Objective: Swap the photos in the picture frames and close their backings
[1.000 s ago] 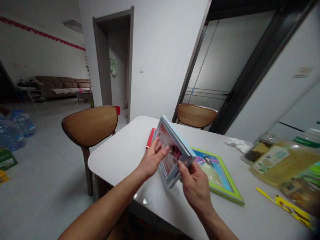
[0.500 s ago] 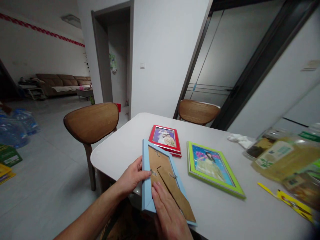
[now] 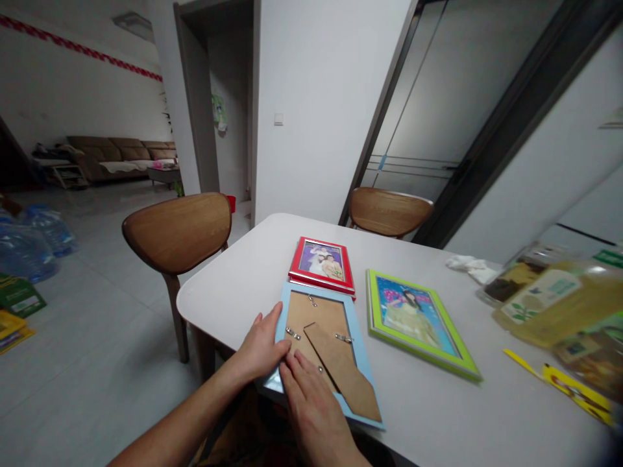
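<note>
Face down at the table's front edge lies a light blue picture frame [image 3: 363,353], its brown backing board [image 3: 333,324] with a stand leg [image 3: 341,376] facing up. Small metal clips show along the board's upper and side edges. My left hand [image 3: 263,345] grips the frame's left side, thumb at the rim and fingers along the outer edge. My right hand [image 3: 314,402] lies flat with fingers stretched over the board's lower left part, covering that corner. Just beyond is a red picture frame [image 3: 322,264], and to the right a green picture frame [image 3: 421,324], both face up.
On the table's right are a yellow tool [image 3: 577,392], a large bottle of yellowish liquid [image 3: 540,301], clear containers and a crumpled white tissue [image 3: 470,267]. Wooden chairs stand at the left [image 3: 180,230] and far side [image 3: 389,211]. Water bottles [image 3: 36,240] sit on the floor.
The blue frame has gone from tilted up to lying flatter, its far edge now against the red frame. My right hand has shifted slightly left on the backing.
</note>
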`<state>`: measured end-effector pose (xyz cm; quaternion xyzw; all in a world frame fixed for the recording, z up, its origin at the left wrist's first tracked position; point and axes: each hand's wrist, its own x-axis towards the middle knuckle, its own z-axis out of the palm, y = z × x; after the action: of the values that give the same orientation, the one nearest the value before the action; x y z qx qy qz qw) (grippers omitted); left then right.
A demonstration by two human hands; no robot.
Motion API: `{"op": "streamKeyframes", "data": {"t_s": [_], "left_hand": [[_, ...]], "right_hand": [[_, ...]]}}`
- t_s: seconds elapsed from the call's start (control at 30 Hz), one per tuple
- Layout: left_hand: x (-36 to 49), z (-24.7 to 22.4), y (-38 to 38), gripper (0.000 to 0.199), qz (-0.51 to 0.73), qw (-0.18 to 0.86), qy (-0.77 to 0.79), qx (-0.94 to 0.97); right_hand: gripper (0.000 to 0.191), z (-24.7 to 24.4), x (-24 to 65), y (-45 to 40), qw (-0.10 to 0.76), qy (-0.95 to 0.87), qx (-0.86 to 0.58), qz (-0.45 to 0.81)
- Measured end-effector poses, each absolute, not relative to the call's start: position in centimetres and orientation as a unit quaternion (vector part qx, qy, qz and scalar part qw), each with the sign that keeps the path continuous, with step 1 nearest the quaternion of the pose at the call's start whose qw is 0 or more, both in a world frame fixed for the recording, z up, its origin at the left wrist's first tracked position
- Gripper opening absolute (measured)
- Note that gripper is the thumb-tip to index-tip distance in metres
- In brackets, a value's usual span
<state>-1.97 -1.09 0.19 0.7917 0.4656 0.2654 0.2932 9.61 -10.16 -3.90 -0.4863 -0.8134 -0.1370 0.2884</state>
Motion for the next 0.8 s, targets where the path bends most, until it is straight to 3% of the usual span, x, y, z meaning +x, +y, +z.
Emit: {"op": "streamKeyframes", "data": {"t_s": [0.23,0.53,0.8], "left_hand": [[-2.1,-0.5,-1.3,0.062,0.245,0.261,0.475,0.804],[-2.1,-0.2,-1.5,0.062,0.257,0.266,0.472,0.8],[-2.3,-0.2,-1.5,0.062,0.252,0.263,0.474,0.802]], "right_hand": [[0.032,0.5,14.4,-8.7,0.33,-0.76,-0.559,-0.037],[0.022,0.9,19.2,-5.7,0.187,-0.707,-0.682,-0.004],[0.026,0.9,18.4,-5.6,0.204,-0.707,-0.677,-0.013]]}}
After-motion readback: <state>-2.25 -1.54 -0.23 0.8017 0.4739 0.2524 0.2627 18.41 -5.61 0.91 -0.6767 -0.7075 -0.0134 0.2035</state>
